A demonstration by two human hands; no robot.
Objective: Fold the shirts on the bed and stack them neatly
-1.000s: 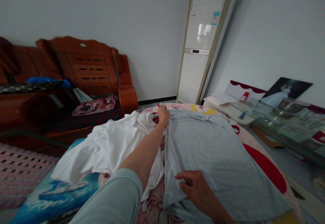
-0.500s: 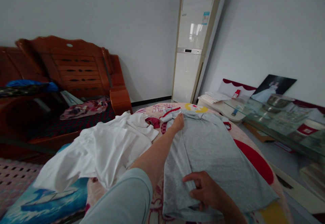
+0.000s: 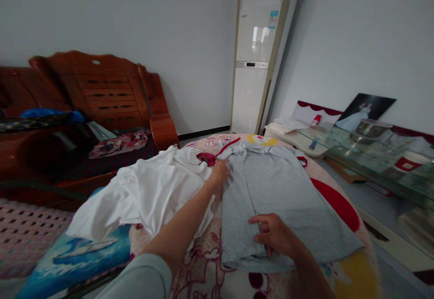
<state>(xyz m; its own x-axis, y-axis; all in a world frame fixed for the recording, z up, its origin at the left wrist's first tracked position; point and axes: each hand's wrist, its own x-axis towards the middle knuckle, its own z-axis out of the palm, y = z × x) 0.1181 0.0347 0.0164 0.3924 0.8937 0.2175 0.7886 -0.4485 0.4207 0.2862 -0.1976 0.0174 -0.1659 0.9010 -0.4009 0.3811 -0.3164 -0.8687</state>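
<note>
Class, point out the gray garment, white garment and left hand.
Gray garment [image 3: 281,190], head view: middle of its spread cloth.
White garment [image 3: 152,193], head view: middle of its crumpled cloth.
Left hand [image 3: 219,172], head view: its back.

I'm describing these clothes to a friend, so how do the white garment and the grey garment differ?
The white garment lies crumpled in loose folds, while the grey garment is spread mostly flat. The right hand is over the grey garment, away from the white garment. Both lie at least partly on the patterned cover.

L arm [image 3: 185,220] out fwd, L grip [image 3: 220,172] blurred; R grip [image 3: 274,235] nearer, half-curled.
</note>
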